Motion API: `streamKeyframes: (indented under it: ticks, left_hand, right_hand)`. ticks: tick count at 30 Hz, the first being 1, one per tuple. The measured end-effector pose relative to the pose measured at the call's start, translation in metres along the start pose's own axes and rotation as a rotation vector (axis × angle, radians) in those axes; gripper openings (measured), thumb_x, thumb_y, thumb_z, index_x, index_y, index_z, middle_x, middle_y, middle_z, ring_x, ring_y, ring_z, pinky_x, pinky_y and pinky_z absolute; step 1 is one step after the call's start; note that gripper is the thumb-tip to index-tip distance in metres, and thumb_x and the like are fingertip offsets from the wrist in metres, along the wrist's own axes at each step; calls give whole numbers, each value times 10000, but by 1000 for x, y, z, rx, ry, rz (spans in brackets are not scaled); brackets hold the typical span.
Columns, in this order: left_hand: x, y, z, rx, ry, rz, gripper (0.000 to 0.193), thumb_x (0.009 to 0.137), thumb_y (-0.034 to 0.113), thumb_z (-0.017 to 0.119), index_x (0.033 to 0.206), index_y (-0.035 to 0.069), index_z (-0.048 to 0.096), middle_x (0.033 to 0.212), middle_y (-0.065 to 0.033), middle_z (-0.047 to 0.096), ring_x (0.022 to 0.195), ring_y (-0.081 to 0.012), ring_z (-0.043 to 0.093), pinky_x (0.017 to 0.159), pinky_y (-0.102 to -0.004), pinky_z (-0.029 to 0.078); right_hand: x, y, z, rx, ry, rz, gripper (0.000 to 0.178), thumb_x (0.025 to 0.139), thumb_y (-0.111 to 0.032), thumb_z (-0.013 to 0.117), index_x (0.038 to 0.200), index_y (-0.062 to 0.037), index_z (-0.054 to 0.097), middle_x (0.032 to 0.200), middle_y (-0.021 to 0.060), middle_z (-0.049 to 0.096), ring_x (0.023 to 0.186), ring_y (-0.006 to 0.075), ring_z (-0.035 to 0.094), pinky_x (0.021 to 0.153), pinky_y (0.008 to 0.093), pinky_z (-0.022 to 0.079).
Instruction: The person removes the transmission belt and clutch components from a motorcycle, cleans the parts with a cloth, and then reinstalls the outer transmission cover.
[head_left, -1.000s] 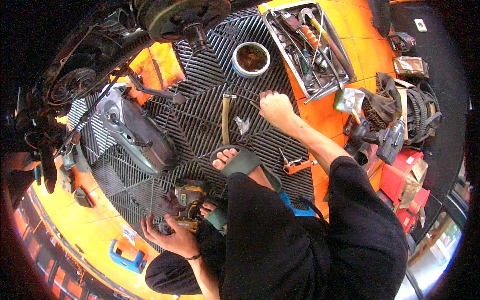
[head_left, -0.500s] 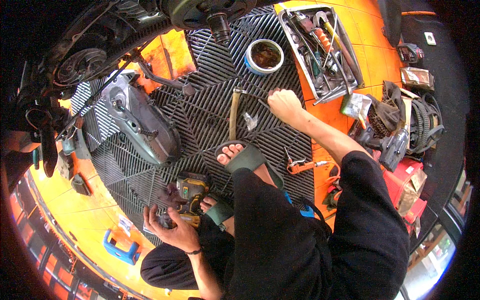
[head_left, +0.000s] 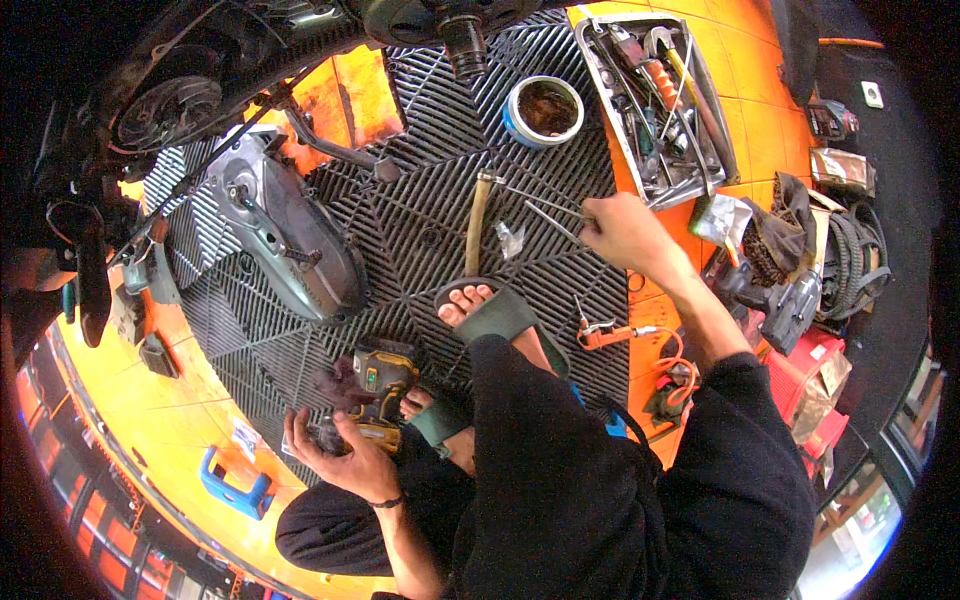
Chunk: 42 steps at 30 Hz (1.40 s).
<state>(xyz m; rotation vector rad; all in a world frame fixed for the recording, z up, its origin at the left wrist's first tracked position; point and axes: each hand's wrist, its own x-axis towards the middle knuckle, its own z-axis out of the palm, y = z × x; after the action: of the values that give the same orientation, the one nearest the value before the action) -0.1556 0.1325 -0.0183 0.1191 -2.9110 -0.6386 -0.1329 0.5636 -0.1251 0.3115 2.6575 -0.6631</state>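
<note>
"Since the right hand (head_left: 632, 236) is clenched, what's in it?"

"One end of a thin metal rod (head_left: 553, 222) — the other end points up and left over the ribbed black mat (head_left: 430, 265). A second thin rod (head_left: 540, 200) runs from beside the same fist towards the top of a tan shaft (head_left: 477, 230). Whether the two rods make one tool, I can't tell."

"And the left hand (head_left: 352, 468)?"

"Down by the yellow-and-black power driver (head_left: 383, 370), palm partly up, thumb apart from loosely curled fingers. I can't tell whether it grips the driver's front end or only lies next to it."

"What lies around the rods?"

"A small clear plastic bag (head_left: 510, 240) just below them, then a green sandal (head_left: 497, 318) on the person's foot, near the lower end of the shaft. Above is a round tub (head_left: 513, 122) with something brown inside. Beyond the fist, a metal tray (head_left: 672, 199) holds a jumble of hand tools."

"Anything else on the mat?"

"A long grey cover (head_left: 290, 235), off to the left — plus an orange air gun (head_left: 607, 337) at the right edge, below the fist."
</note>
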Motion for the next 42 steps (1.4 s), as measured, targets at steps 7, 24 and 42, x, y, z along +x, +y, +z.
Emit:
streamKeyframes:
  ticks: [7,24,42]
  left_hand:
    - [-5,-19,-13,-285,82,-282,453,1024,172,549,1390,-66,430,1424,-179,489,1315,-283,479,1118,-408,361]
    - [-36,-24,-30,-327,-275,-690,766,991,448,616,1482,-76,349,1452,-257,447,1297,-324,468,1071,-408,413]
    - [-45,-62,-12,-486,-262,-700,683,931,449,708,1287,-103,520,1165,-187,632,984,-237,595,883,-368,490]
  right_hand:
    - [-69,33,-93,318,-50,415,201,952,-162,642,1044,-2,724,698,49,687,567,109,601,543,302,494]
    - [-3,-140,89,327,-146,-547,362,881,-323,699,1156,-88,688,1096,137,708,1016,326,674,877,442,544]
    - [17,158,-16,-195,551,772,506,856,-289,691,1314,-89,615,1106,250,697,1034,434,675,927,516,524]
